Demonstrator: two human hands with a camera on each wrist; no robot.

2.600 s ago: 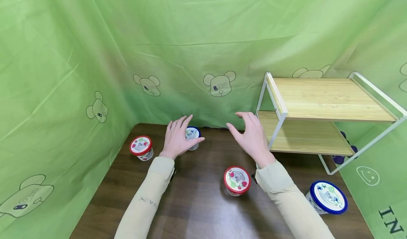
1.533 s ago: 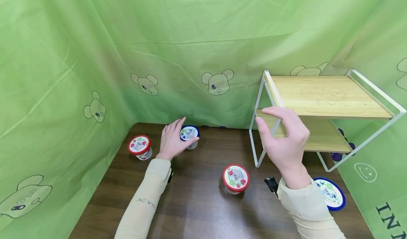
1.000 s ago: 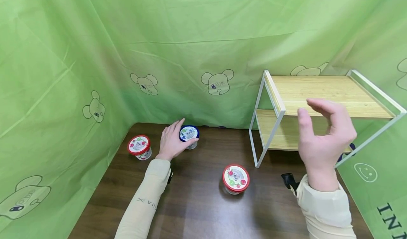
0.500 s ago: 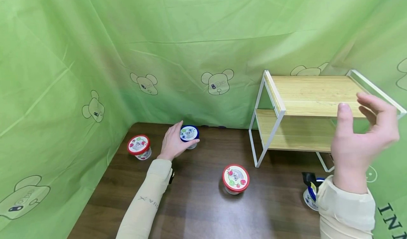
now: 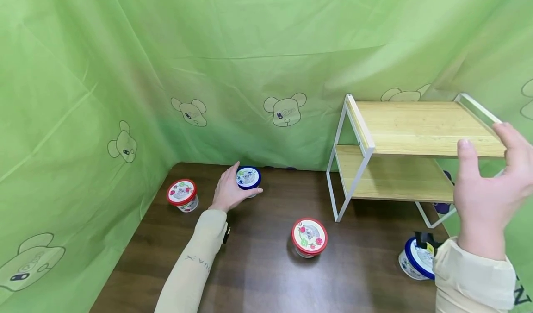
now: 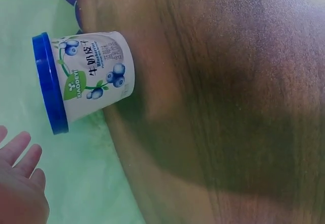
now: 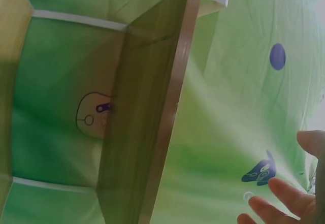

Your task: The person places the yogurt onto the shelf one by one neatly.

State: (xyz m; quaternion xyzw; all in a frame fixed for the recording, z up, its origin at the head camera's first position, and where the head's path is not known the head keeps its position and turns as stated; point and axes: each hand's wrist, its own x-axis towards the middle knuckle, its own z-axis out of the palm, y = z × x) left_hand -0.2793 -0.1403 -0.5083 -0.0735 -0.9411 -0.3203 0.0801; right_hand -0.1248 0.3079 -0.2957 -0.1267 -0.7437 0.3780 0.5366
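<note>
In the head view, my left hand [image 5: 231,190] is at the back of the table beside a white tub with a blue lid [image 5: 248,177]. The left wrist view shows this blueberry tub [image 6: 94,76] upright, with a gap between it and my spread fingers [image 6: 23,155]. Over at the far right, my right hand [image 5: 491,188] is raised in front of the shelf, thumb and fingers apart, holding nothing. Below its wrist stands another blue-lidded tub [image 5: 412,262], partly hidden by the sleeve and strap. From the right wrist, the hand [image 7: 299,198] shows at the lower right edge.
A two-tier wooden shelf [image 5: 420,123] with a white frame stands at the back right. Two red-lidded tubs are on the brown table [image 5: 266,266]: one at left [image 5: 182,191], one near the middle [image 5: 309,235]. Green printed cloth [image 5: 233,72] encloses the back and sides.
My right hand has moved from the middle to the far right, past the shelf's front, uncovering part of the right tub. My left hand has stayed by the blue-lidded tub with small shifts.
</note>
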